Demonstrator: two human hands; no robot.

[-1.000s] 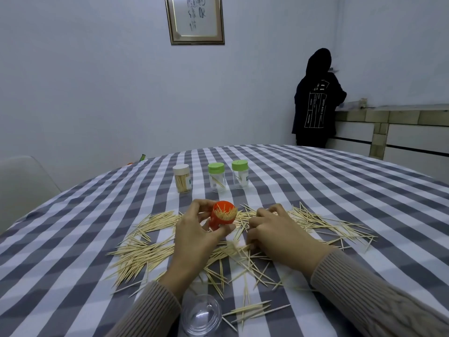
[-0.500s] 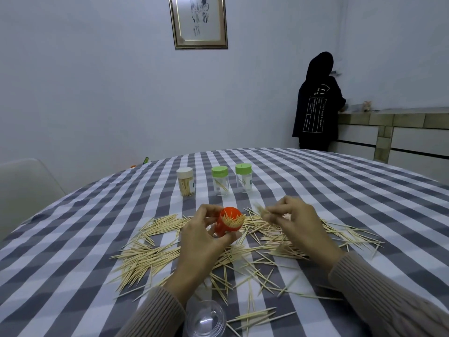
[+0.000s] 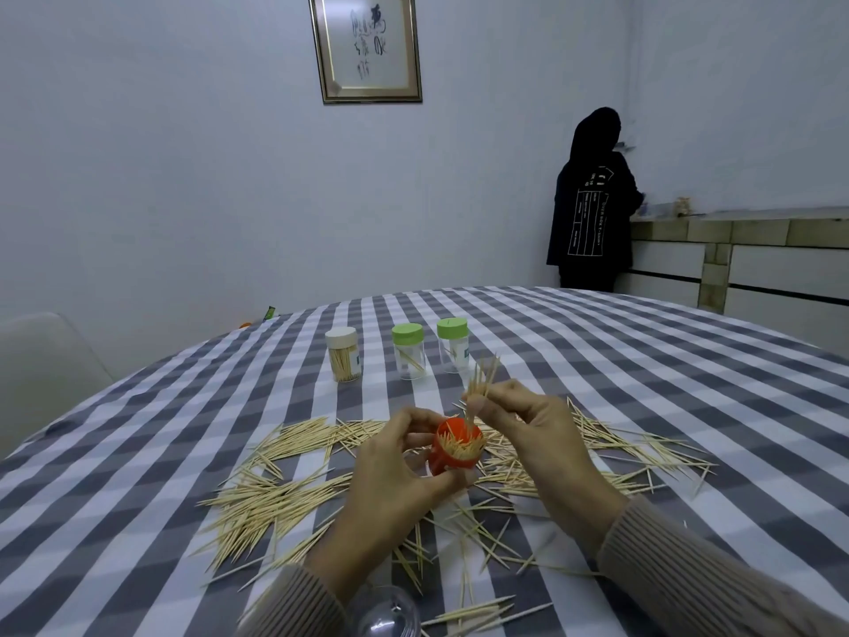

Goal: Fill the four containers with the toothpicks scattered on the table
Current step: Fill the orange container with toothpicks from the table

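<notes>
The left hand (image 3: 390, 475) is wrapping its fingers and thumb around an orange container (image 3: 452, 452), its grip closed on the sides and tilting the open mouth toward the camera — the inside is already showing a packed layer of toothpick ends. The right hand (image 3: 528, 434) is pinching a small bundle of toothpicks (image 3: 480, 383) between thumb and fingertips, grip closed on them, with their lower ends dipping into the container's mouth and their upper ends fanning out above the fingers. Loose toothpicks (image 3: 275, 498) are lying scattered across the checked surface (image 3: 138, 452) on both sides of the hands, thickest to the left and spreading out to the right as well. Farther back three closed jars are standing upright in a row: a white-lidded jar (image 3: 342, 354) well filled with toothpicks, then a green-lidded jar (image 3: 408, 351) and a second green-lidded jar (image 3: 452, 344), each holding only a few. A clear lid (image 3: 386, 613) is lying at the near edge, just beside the left sleeve. In the background a person in a dark hooded top (image 3: 590, 204) is standing at a counter — facing away.
</notes>
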